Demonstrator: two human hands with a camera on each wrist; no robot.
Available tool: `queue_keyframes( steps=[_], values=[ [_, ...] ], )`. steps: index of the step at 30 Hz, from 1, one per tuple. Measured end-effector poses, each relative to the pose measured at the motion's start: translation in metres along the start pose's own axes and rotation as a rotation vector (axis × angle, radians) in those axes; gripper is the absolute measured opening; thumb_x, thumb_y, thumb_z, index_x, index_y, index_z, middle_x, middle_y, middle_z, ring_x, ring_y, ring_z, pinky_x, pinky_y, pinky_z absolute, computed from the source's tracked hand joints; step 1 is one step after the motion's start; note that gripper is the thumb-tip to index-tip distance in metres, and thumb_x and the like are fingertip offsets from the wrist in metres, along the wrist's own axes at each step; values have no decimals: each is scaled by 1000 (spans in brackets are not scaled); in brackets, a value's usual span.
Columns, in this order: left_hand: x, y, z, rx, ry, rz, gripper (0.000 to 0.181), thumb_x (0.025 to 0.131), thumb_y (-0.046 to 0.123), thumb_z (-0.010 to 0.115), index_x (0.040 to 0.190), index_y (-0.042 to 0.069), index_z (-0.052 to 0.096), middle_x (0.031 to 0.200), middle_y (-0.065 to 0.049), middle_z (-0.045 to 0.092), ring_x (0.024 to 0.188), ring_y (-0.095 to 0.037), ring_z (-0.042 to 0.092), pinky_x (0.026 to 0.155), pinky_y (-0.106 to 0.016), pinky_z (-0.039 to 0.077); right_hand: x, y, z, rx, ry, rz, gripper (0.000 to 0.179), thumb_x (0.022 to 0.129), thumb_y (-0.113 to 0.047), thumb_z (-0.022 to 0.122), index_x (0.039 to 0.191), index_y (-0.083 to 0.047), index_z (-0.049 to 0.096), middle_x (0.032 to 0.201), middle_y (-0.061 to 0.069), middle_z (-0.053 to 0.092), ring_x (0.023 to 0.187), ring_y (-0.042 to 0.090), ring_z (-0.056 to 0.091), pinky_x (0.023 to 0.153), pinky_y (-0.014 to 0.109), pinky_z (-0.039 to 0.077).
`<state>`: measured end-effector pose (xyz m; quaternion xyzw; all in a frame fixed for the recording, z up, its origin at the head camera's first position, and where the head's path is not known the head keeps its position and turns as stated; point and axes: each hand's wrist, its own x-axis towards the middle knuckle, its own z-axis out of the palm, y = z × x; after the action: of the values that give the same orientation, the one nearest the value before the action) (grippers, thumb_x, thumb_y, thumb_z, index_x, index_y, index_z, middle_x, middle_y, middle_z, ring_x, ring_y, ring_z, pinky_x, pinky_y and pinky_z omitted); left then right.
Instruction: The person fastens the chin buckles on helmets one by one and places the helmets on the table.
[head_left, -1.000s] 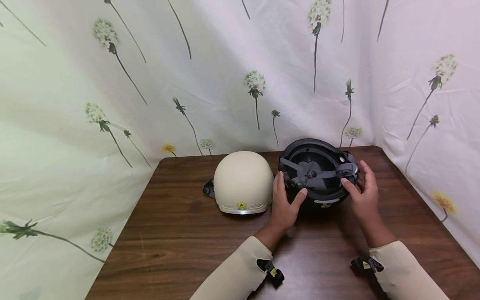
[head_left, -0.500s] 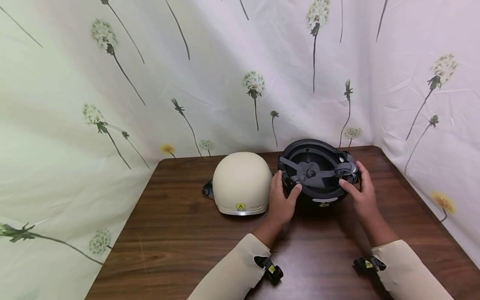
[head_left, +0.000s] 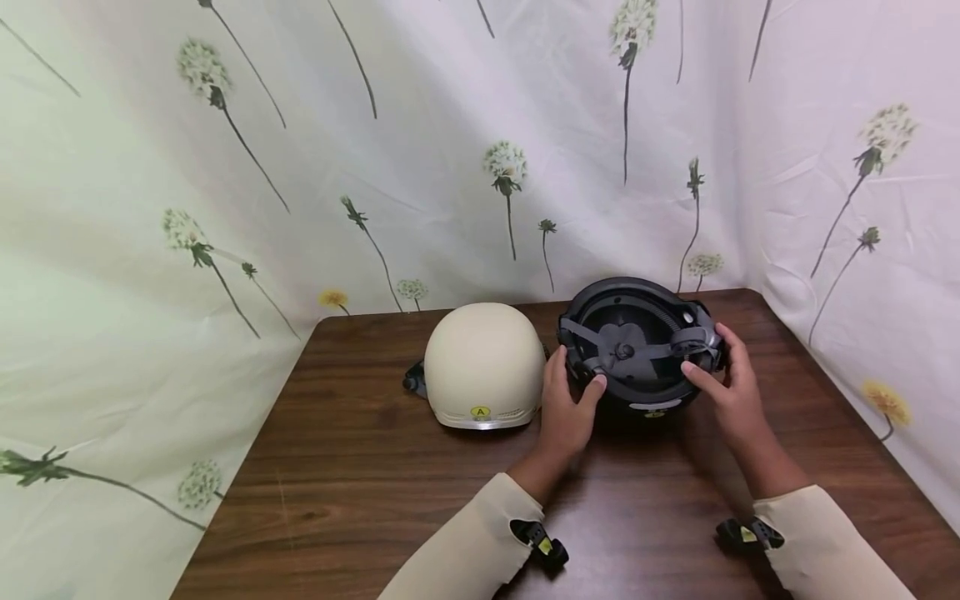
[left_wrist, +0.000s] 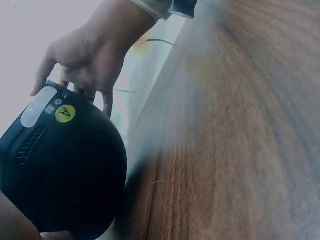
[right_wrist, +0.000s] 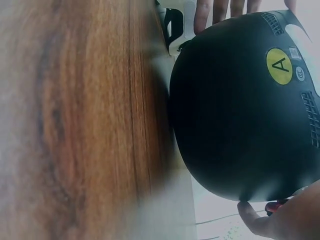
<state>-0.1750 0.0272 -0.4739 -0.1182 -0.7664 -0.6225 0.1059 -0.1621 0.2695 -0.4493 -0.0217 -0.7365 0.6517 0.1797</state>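
Observation:
In the head view a black half-shell helmet is bottom up at the back right, its grey lining and straps showing. My left hand grips its left side, thumb on the rim and fingers against the outer shell. On the opposite side my right hand holds it, with the thumb near the strap buckle. Both wrist views show its smooth black shell, right above the tabletop, with a round yellow "A" sticker. A cream helmet stands upright just left of my left hand.
A dark wood table lies under everything. Behind it and along its sides hangs a white cloth printed with dandelions. From the cream helmet's left side sticks out a black buckle piece. Each wrist wears a black strap.
Both hands keep hold of the black helmet, which has shifted and tilted only slightly. The left thumb has moved a little left along the rim. The cream helmet stays in place.

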Motion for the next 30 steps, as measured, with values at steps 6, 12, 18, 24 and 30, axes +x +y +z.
queue_keyframes(
  steps=[6, 12, 18, 24, 30],
  values=[
    [6, -8, -2, 43, -1, -28, 82, 104, 45, 65, 169, 5, 37, 173, -18, 39, 157, -33, 45, 123, -52, 45, -3, -1, -1, -23, 10, -8, 78, 104, -6, 68, 171, -3, 28, 142, -18, 46, 120, 1, 46, 92, 11, 40],
    [4, -4, -6, 71, 1, -9, 79, 103, 43, 65, 165, 1, 43, 171, -21, 43, 158, -40, 44, 125, -59, 41, -8, -3, -3, -54, 18, 11, 78, 104, -6, 69, 171, -6, 30, 134, -22, 43, 114, 4, 41, 90, 15, 37],
    [12, -19, -3, 62, -3, -51, 77, 102, 45, 68, 168, 13, 43, 176, -7, 38, 161, -26, 39, 127, -54, 39, -8, -6, -4, -57, 25, 39, 73, 107, -11, 66, 171, -6, 31, 145, -12, 44, 119, 2, 42, 92, 12, 39],
    [20, -1, -8, 107, 28, 83, 65, 103, 38, 68, 159, 8, 53, 172, -17, 40, 157, -37, 44, 121, -60, 44, -4, -5, -9, 194, 53, 26, 46, 111, -8, 57, 156, -5, 48, 132, -12, 53, 115, 1, 55, 86, 8, 51],
    [20, 11, -11, 143, 48, 135, 55, 105, 35, 65, 151, 5, 59, 164, -19, 46, 147, -40, 51, 114, -58, 50, -3, -11, -14, 354, 121, -37, 30, 110, 1, 51, 135, -9, 63, 121, -3, 65, 104, 5, 63, 83, 12, 55]
  ],
)
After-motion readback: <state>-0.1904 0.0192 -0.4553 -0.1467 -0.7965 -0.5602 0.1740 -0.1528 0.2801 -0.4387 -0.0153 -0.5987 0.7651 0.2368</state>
